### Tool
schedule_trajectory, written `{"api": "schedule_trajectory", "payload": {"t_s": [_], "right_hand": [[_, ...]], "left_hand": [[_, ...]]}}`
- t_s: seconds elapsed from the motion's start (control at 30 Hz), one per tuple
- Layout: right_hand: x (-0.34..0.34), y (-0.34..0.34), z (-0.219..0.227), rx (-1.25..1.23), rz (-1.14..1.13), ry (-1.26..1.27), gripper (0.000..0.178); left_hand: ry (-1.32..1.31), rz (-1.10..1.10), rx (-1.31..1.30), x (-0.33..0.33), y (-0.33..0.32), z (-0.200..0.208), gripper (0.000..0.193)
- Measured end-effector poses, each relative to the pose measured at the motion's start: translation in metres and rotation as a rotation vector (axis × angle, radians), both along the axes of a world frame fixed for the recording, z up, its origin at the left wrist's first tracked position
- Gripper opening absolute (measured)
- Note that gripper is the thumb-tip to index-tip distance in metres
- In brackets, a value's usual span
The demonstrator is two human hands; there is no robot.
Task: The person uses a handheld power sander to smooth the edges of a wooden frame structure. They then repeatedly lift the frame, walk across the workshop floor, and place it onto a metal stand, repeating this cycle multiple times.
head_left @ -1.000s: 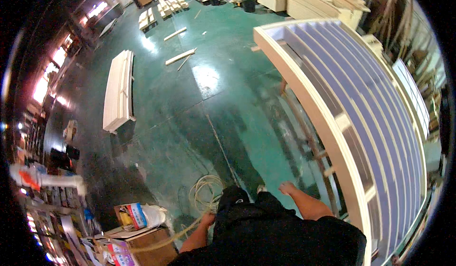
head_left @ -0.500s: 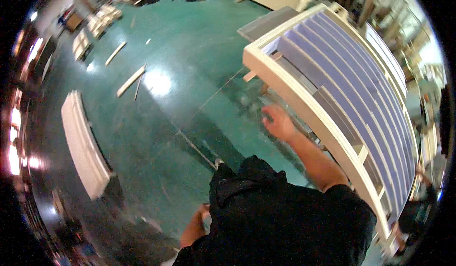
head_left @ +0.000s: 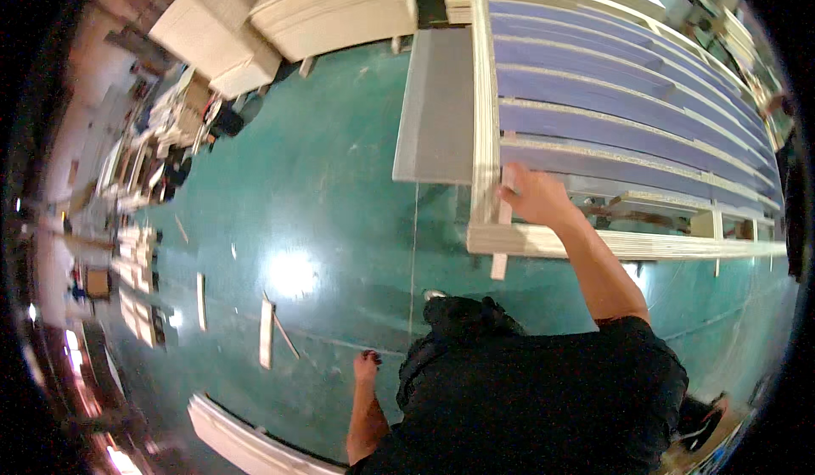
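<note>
My right hand (head_left: 536,195) reaches over the near left corner of a large pale wooden frame (head_left: 577,241). Its fingers are partly bent and apart, with nothing visible held in them. Just below the fingertips a narrow wooden strip (head_left: 500,264) sticks out under the frame's near rail; whether they touch it I cannot tell. Inside the frame, long slats (head_left: 594,112) run side by side over bluish-purple panels (head_left: 560,80). My left hand (head_left: 367,363) hangs low at my side over the green floor, its fingers small and shadowed.
A grey board (head_left: 437,106) juts out left of the frame. Loose wood strips (head_left: 266,335) lie on the green floor (head_left: 340,169). A long pale panel (head_left: 246,441) lies at the lower left. Large wooden boxes (head_left: 335,12) stand at the back. Part of another person (head_left: 703,420) shows at the lower right.
My view has turned to the right, so the frame now lies straight across. My right hand has gone from beside the frame to above its near corner. My left hand now shows more fully.
</note>
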State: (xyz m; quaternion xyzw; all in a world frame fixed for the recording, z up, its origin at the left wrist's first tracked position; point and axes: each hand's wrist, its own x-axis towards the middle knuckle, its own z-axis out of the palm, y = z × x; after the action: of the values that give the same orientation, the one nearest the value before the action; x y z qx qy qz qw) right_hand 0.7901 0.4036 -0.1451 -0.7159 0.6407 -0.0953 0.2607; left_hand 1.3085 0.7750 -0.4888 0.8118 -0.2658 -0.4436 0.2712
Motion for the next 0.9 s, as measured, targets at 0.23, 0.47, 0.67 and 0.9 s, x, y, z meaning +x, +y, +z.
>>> {"api": "schedule_trajectory", "payload": {"t_s": [0.23, 0.47, 0.67, 0.9], "right_hand": [[0.064, 0.015, -0.027, -0.042, -0.412, -0.131, 0.063], [0.081, 0.04, -0.042, -0.085, -0.791, 0.039, 0.079], [0.116, 0.045, -0.037, 0.027, -1.124, 0.26, 0.075], [0.126, 0.023, -0.037, 0.08, -1.311, 0.391, 0.065]], "left_hand": [[0.013, -0.574, -0.081, 0.031, -0.306, 0.001, 0.019], [0.048, -0.927, -0.42, -0.075, -0.635, 0.084, 0.018], [0.097, -1.411, -0.764, -0.228, -0.845, 0.175, 0.018], [-0.911, -2.097, -1.277, -0.413, -1.032, 0.284, 0.079]]}}
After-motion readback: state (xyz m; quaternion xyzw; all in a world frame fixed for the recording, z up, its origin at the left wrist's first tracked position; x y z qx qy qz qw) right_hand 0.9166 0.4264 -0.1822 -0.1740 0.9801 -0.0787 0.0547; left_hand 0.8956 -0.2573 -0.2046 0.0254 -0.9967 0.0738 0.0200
